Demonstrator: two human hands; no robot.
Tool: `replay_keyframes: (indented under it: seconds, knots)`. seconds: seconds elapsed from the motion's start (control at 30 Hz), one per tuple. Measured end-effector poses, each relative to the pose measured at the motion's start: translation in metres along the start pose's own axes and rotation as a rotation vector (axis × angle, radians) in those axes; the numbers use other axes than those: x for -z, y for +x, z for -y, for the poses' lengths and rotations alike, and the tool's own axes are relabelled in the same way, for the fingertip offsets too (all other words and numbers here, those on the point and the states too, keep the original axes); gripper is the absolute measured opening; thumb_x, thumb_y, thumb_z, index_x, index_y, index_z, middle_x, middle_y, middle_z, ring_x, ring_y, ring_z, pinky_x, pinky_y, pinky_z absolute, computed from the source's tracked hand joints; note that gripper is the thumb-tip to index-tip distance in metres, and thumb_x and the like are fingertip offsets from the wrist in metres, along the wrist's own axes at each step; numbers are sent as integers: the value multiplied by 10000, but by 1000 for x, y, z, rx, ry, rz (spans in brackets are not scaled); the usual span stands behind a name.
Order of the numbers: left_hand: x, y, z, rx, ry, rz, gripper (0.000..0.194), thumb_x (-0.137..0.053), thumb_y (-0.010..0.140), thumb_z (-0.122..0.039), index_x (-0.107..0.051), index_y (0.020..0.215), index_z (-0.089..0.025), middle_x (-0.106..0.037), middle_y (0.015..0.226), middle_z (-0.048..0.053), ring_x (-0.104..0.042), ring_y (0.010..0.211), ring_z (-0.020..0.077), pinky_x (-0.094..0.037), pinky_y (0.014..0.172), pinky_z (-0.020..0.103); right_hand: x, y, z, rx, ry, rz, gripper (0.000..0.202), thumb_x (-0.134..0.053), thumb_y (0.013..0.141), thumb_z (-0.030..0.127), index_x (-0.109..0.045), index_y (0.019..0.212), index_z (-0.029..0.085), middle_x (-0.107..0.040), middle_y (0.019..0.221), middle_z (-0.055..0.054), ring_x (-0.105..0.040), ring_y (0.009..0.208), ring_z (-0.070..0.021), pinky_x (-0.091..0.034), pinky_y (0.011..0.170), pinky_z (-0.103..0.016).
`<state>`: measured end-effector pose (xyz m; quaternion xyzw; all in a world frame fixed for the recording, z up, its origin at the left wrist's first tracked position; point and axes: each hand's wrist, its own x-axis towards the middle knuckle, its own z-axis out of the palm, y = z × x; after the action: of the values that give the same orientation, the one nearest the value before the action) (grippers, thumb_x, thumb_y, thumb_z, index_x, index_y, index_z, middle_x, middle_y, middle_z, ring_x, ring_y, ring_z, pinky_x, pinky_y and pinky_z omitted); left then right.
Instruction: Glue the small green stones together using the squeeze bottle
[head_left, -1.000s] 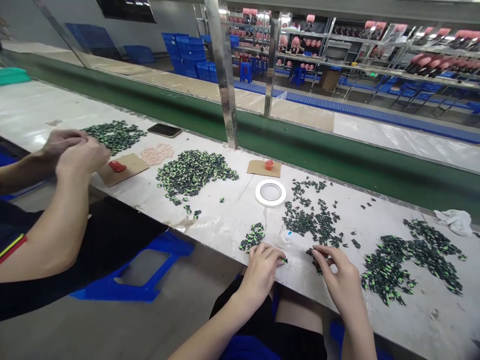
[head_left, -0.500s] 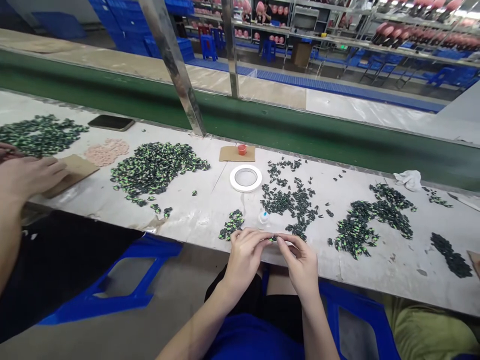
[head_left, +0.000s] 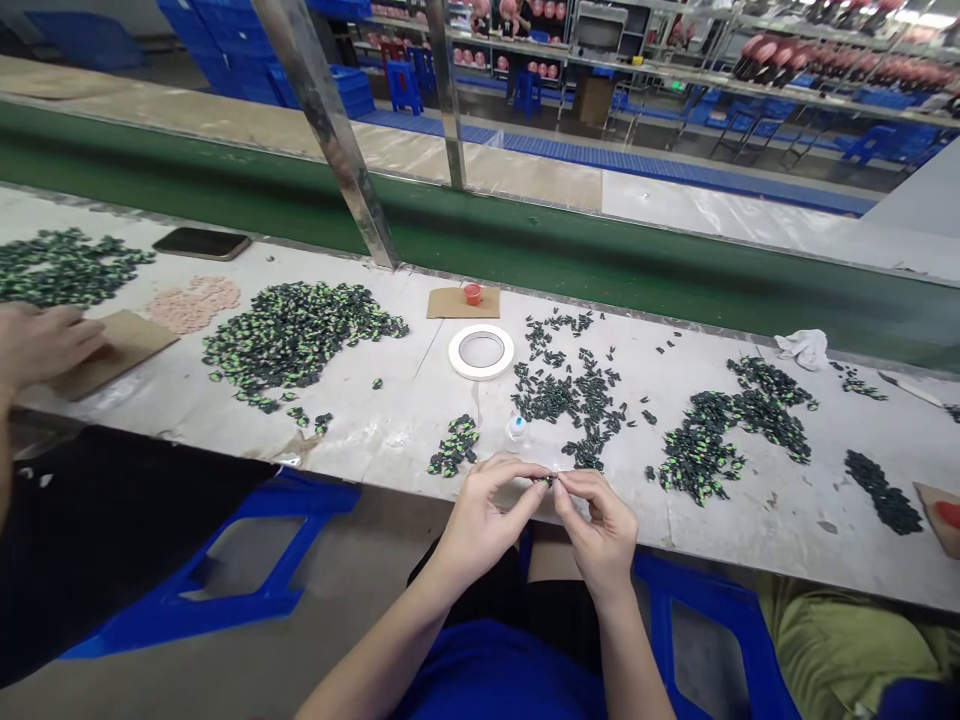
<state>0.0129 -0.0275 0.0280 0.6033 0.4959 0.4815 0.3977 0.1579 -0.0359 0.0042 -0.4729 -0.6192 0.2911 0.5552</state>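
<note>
My left hand (head_left: 487,510) and my right hand (head_left: 600,520) meet at the table's front edge. Between their fingertips they pinch one small dark green piece (head_left: 550,481). Just beyond them stands a small clear bottle with a blue tip (head_left: 517,428). A small pile of dark pieces with bright green spots (head_left: 454,446) lies left of it, and scattered plain dark pieces (head_left: 555,395) lie to the right. Farther back, a roll of white tape (head_left: 481,352) rests flat, behind it a red cup (head_left: 472,294) on cardboard (head_left: 442,303).
A large pile of green-spotted pieces (head_left: 300,340) lies left, another pile (head_left: 701,450) right. A co-worker's hand (head_left: 45,345) is over cardboard at far left, near pink pieces (head_left: 193,304) and a phone (head_left: 201,243). A metal post (head_left: 337,140) rises behind the table (head_left: 390,430).
The view has shifted slightly to the right. Both my hands still pinch the small piece, with the fingers slightly moved. The co-worker's hand at far left has moved a little.
</note>
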Motion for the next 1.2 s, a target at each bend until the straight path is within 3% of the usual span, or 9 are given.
replay_keyframes:
  seconds: [0.13, 0.33, 0.53, 0.77, 0.93, 1.07, 1.13, 1.2]
  knots:
    - [1, 0, -3, 49, -40, 25, 116, -629, 779, -209, -737, 820, -201, -742, 842, 48, -679, 834, 197, -519, 800, 315, 4, 1, 2, -76, 36, -3, 88, -654, 825, 241, -667, 909, 219, -705, 805, -42, -672, 743, -177, -576, 679, -327]
    - [8, 3, -11, 51, 44, 93, 78, -661, 772, -230, -733, 803, -232, -737, 824, 30, -662, 843, 207, -474, 830, 339, 17, 12, 13, -135, 119, 141, 312, -675, 802, 224, -584, 1100, 222, -723, 805, -23, -694, 730, -161, -596, 714, -309]
    - [12, 7, -19, -36, 99, 143, 81, -654, 791, -259, -726, 770, -231, -733, 775, 27, -653, 770, 196, -442, 833, 355, 16, 15, 14, -100, 133, 128, 303, -686, 779, 248, -533, 1039, 231, -673, 727, 0, -667, 705, -157, -577, 702, -311]
    - [5, -3, -22, -89, 209, 51, 107, -637, 786, -173, -704, 752, -248, -738, 767, -12, -650, 791, 191, -403, 878, 383, 5, 8, 7, -83, 196, 35, 262, -665, 782, 228, -441, 915, 256, -570, 719, 32, -602, 690, -133, -528, 647, -272]
    - [-2, -6, -11, 29, 144, 61, 105, -624, 788, -168, -663, 865, -229, -734, 838, 14, -665, 854, 193, -437, 883, 364, 7, 7, 2, -94, 199, 33, 275, -668, 781, 225, -431, 916, 262, -568, 703, 47, -606, 670, -128, -530, 647, -266]
    - [-10, -13, -2, 148, 58, 56, 245, -635, 804, -210, -532, 1025, -229, -734, 808, 12, -675, 913, 202, -469, 870, 353, 20, 7, 5, -137, 65, 169, 189, -661, 780, 240, -514, 899, 241, -623, 721, 19, -640, 671, -139, -547, 637, -260]
    - [-9, -18, 0, 126, 81, 89, 244, -642, 814, -233, -502, 1013, -236, -738, 810, 3, -680, 918, 204, -460, 888, 375, 30, 9, 6, -164, -6, 274, 112, -647, 793, 249, -574, 876, 226, -654, 746, -6, -653, 681, -149, -552, 636, -262]
    - [-1, -19, 1, 85, 163, 93, 233, -655, 814, -254, -507, 993, -237, -746, 862, 10, -680, 940, 215, -417, 945, 418, 45, 12, 2, -187, -70, 285, 83, -643, 802, 280, -621, 850, 216, -679, 769, -28, -661, 697, -166, -557, 647, -280]
